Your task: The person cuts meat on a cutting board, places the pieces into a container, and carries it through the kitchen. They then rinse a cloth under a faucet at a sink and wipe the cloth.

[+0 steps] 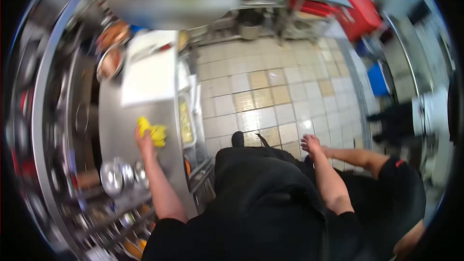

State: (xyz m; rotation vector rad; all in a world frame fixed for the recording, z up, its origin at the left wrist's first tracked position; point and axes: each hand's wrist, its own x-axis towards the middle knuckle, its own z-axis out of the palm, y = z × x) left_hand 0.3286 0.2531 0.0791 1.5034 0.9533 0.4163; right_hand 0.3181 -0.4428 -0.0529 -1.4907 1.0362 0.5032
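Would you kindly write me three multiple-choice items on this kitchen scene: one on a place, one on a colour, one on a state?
1. Where does the cloth lie? A) on the steel counter B) on a chair C) in a bucket
2. What colour is the cloth? A) blue B) yellow C) red
3. How is the right hand? A) gripping a pan B) empty, over the tiled floor C) flat on the counter
Answers: 1 A, it lies on the counter at the left hand; 2 B, it is yellow; 3 B, nothing is in it.
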